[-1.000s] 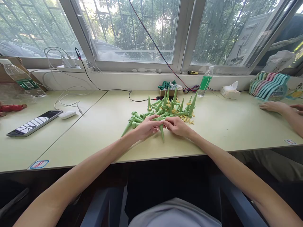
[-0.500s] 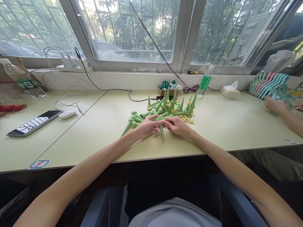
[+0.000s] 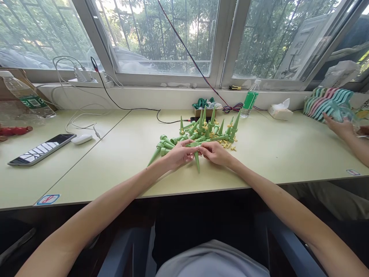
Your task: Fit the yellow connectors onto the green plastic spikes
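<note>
A green plant-watering spike (image 3: 196, 163) points downward over the front part of the table, its pointed end toward me. My left hand (image 3: 182, 153) is closed around the spike's wide top, with the thumb along it. Against the side of the top, my right hand (image 3: 213, 152) is pinched closed; whatever sits between its fingertips is hidden. Just beyond my hands lies a pile of green watering spikes (image 3: 165, 143), some upright and others on their sides. Small yellow valve pieces (image 3: 230, 146) are scattered at the pile's right edge.
A bottle (image 3: 249, 100) and a tissue box (image 3: 280, 110) stand behind the pile. A phone (image 3: 42, 149), a white mouse-shaped item (image 3: 82, 139) and cables lie left. At far right, another person's hand (image 3: 340, 127) is near stacked hangers (image 3: 325, 103).
My hands and the watering spike stay almost still. At the right, the other person's hand has shifted and its fingers are more spread.
</note>
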### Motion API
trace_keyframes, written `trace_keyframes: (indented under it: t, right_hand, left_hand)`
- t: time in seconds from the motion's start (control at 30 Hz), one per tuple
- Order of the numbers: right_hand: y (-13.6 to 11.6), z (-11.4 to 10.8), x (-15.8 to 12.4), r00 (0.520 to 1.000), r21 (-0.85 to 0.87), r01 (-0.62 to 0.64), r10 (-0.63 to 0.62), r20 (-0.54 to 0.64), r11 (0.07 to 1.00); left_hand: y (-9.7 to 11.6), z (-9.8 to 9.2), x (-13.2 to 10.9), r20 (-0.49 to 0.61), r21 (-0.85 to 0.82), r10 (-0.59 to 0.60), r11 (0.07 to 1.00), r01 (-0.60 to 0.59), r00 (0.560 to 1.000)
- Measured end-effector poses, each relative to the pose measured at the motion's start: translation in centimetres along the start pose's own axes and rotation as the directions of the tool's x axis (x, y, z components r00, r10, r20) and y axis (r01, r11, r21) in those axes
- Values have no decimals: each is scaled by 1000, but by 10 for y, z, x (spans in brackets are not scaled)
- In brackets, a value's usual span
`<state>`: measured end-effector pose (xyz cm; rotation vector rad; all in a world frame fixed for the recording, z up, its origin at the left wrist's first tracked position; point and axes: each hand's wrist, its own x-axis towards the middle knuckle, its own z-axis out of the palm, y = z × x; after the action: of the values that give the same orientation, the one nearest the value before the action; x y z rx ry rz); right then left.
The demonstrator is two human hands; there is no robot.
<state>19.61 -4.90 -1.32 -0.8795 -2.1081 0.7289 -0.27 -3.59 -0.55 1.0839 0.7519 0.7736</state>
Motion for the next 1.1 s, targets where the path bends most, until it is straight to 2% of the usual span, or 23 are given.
trace_keyframes:
  t: [0.23,0.6,1.1]
  right_hand:
    - [1,0,0,1000,-2,1,-1,-1,1000]
    - [0,-1,1,1000,-27,4,-4,3,1000]
    - [2,0,0,1000,-27,1,-1,4,1000]
  left_hand:
    - [-1,-1,1,-2,-3,1,1000,-1,1000]
    - [2,4,-1,-69,11,-24,1000,25,997]
    - [1,2,0,-46,6,-19,1000,19,999]
